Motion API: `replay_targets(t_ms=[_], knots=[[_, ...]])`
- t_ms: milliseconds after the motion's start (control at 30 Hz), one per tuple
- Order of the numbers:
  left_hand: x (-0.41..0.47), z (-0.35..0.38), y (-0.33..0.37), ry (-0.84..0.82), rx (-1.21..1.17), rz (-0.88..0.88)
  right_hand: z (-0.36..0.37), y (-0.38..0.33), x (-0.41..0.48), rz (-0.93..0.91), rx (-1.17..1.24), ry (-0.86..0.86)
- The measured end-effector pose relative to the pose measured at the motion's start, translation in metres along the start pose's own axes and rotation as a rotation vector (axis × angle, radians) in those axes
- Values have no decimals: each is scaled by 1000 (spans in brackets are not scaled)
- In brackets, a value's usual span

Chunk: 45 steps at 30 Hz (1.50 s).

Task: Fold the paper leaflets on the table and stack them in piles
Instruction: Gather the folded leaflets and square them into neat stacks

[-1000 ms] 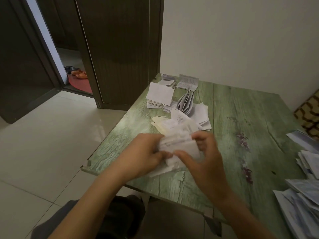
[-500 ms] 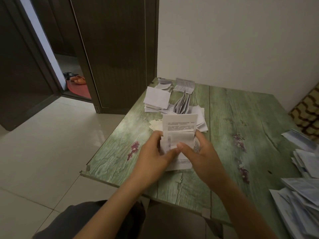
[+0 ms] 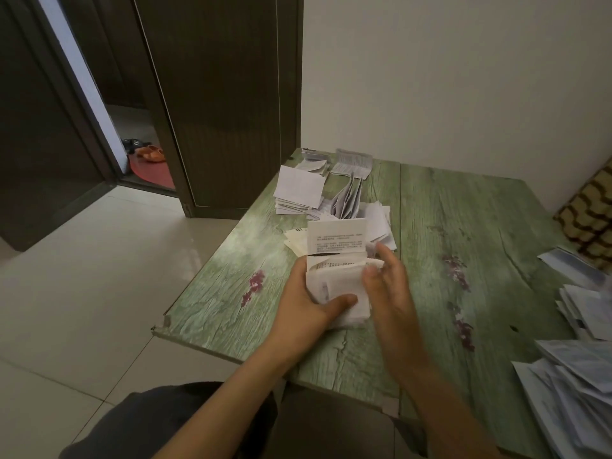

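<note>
Creased printed leaflet (image 3: 336, 241), left hand (image 3: 304, 304) fingers clamped round it, right hand (image 3: 390, 293) fingers pinching its edge

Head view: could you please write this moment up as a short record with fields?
surface: green wood-grain table
left hand: grips the partly folded leaflet, thumb across its lower part
right hand: seems to pinch the leaflet's right edge
far pile: folded leaflets stacked beyond the hands
table's right side: loose flat paper sheets
stage: fold unfinished, top panel standing up
</note>
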<state>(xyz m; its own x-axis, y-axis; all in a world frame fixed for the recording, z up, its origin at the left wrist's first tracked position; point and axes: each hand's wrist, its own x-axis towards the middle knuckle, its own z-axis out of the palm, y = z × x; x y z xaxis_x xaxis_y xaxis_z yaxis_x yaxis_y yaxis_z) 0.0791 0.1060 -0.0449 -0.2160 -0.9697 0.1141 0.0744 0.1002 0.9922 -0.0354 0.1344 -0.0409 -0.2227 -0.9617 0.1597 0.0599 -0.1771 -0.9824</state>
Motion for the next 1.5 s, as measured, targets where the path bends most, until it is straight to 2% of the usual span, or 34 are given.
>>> replay_targets(t_ms=[167,433,500,600,667,833,967,1067,1200,1367,1500], knots=[[-1,7,-6,-9,79,20,3,4,0,5,30,21],[6,-5,1,59,4,-11,2,-4,-5,-36,41,-18],[5,-3,0,45,38,7,4,1,-5,-49,22,69],[4,0,0,42,51,24,3,9,-2,21,81,297],[4,0,0,38,52,23,0,8,0,17,65,341],[6,1,-1,25,58,10,-1,0,5,-43,41,295],[7,3,-5,33,30,-17,-1,4,9,41,41,285],[5,4,-2,48,-39,-48,-1,5,3,89,95,166],[4,3,4,20,-148,-107,4,10,-6,98,-24,-36],[0,6,4,49,-189,-157,5,7,-5,91,-63,-70],[2,8,9,188,-442,-241,6,4,-7,92,-76,-3]])
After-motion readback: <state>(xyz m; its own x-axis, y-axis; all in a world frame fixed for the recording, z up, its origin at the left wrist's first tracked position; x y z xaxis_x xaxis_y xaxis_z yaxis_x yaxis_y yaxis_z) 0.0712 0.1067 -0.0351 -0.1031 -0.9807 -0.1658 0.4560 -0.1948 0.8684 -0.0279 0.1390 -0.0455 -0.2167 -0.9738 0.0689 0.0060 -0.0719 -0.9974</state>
